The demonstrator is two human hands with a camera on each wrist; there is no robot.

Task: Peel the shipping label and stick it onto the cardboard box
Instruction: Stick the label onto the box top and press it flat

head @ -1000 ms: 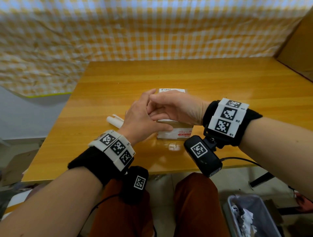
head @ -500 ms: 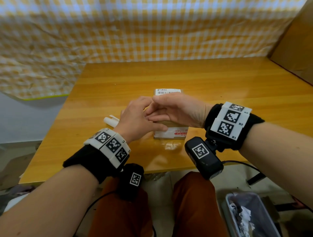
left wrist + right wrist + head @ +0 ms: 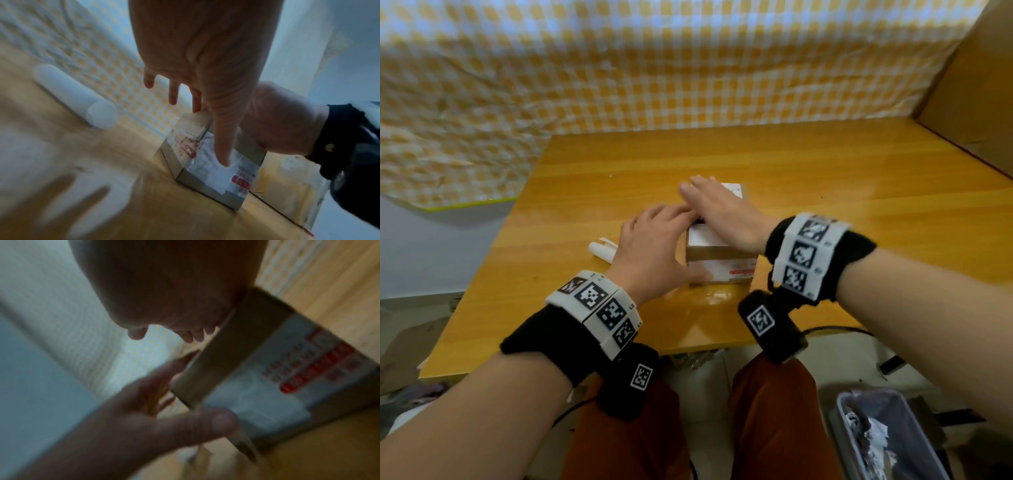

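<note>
On the counter (image 3: pixel 825 192), near its front edge, the cardboard box (image 3: pixel 717 255) stands directly under your right hand (image 3: pixel 719 212), which lies flat along the top with fingers (image 3: pixel 697 186) straight, pressing the shipping label (image 3: pixel 732 189). The label's long axis appears to run away from you. Your left hand (image 3: pixel 654 246) braces the box's left side, released, thumb on the front face. White label stock shows beyond your fingertips; older printed labels cover the front.

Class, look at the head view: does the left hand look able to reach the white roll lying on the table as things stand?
Probably yes. The white roll lies on the table just left of the left hand, which rests open against the cardboard box holding nothing. Nothing visible stands between them.
</note>
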